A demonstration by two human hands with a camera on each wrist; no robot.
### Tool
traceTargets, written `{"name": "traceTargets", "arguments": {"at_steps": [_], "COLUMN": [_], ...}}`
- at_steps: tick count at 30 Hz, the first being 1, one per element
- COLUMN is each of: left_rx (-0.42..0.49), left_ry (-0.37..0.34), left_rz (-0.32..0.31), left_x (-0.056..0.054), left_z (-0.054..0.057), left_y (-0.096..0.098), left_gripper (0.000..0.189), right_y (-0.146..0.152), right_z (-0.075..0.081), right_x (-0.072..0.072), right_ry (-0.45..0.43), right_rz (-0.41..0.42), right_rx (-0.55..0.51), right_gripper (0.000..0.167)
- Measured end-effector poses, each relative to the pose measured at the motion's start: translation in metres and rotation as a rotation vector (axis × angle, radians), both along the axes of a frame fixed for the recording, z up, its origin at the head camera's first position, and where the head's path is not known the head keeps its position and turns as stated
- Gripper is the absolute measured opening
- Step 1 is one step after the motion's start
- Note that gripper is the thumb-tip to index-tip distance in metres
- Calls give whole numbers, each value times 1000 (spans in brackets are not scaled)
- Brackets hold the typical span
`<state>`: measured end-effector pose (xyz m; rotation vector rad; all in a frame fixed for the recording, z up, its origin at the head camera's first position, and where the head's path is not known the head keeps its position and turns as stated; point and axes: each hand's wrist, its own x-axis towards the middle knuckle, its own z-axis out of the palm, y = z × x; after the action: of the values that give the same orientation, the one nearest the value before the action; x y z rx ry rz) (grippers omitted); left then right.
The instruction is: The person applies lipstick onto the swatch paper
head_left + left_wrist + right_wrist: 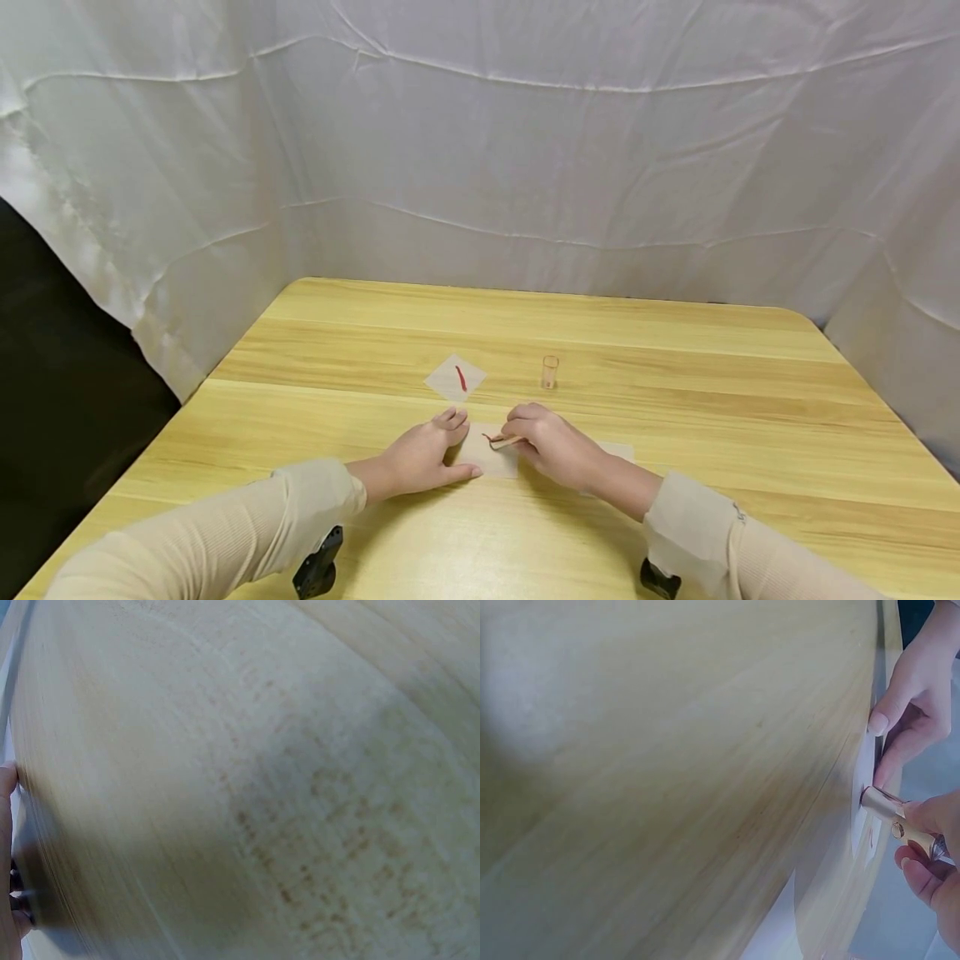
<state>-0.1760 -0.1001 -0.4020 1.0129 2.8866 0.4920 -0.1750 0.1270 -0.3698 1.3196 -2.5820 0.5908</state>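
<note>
My right hand [558, 446] pinches a gold lipstick tube [885, 804] between thumb and fingers, tilted with its end at a small white sheet of paper [491, 467]. A short dark red stroke [487, 437] shows on this sheet beside the tube's tip. My left hand [423, 457] rests on the sheet's left edge, thumb and fingers spread. Beyond it, another small square of paper [446, 383] lies turned like a diamond, bearing a red streak [461, 379]. In the left wrist view, only a few fingertips show at the left edge.
A small clear pinkish cylinder [550, 372] stands upright beyond my right hand. Partly behind my right wrist lies another pale sheet [618, 451]. All of this is on a wooden table [675, 358], with grey-white cloth [525, 167] hanging behind and at the sides.
</note>
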Motion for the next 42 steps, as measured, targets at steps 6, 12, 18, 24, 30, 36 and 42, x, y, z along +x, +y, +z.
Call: {"name": "traceTargets", "arguments": {"at_steps": [6,12,18,24,30,36,42], "left_rx": [4,8,6,7,4,-2,-4], "left_ry": [-5,-6,-4,-3,-4,-6,-5], "left_rz": [2,3,2,5,11,19,20], "left_x": [-1,0,1,1,2,2,3], "left_z": [-1,-1,0,-1,0,0,0], "left_y": [0,0,0,0,1,1,0], "left_gripper": [69,69,69,69,69,70,71], "right_y": [2,4,6,9,12,14,16], "right_z": [0,1,2,2,2,2,3], "right_x": [2,4,7,10,12,14,17], "right_ry": [8,0,-11,-3,4,15,12], "right_rz": [21,20,11,18,28,31,38], "right_rx": [-19,-11,11,9,16,11,16], "right_gripper": [16,17,16,16,15,15,15]}}
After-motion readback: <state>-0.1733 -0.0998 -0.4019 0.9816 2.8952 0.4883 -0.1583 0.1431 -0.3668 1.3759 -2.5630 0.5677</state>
